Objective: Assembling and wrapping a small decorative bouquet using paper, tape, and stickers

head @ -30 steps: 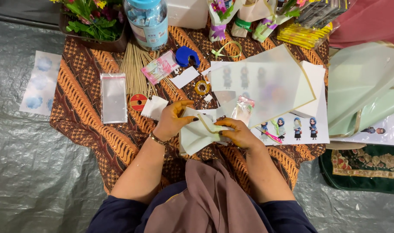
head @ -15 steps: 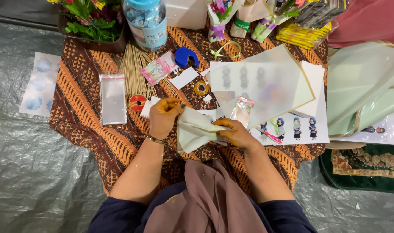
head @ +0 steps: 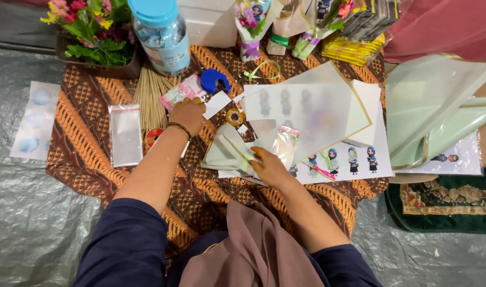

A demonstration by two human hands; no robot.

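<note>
My left hand point(head: 187, 113) reaches forward and rests on a small pink printed packet point(head: 179, 91) beside a bundle of thin wooden sticks point(head: 150, 95); its fingers are curled, and I cannot tell whether it grips the packet. My right hand point(head: 267, 165) presses down on folded pale green wrapping paper point(head: 227, 151) lying on the brown patterned cloth point(head: 83, 117). A small clear plastic wrapper point(head: 283, 143) lies against the right hand's far side.
A blue-lidded plastic jar point(head: 163, 34) and a flower tray point(head: 91, 32) stand at the back left. Blue tape dispenser point(head: 214, 81), tape roll point(head: 234, 117), translucent sheet point(head: 307, 106), figure sticker sheet point(head: 349, 159), clear bags point(head: 125, 134), small bouquets point(head: 251, 24), green paper sheets point(head: 440, 106) lie around.
My left hand has let go of the folded paper and moved forward-left to the pink packet. My right hand stays on the paper, which now lies flatter on the cloth.
</note>
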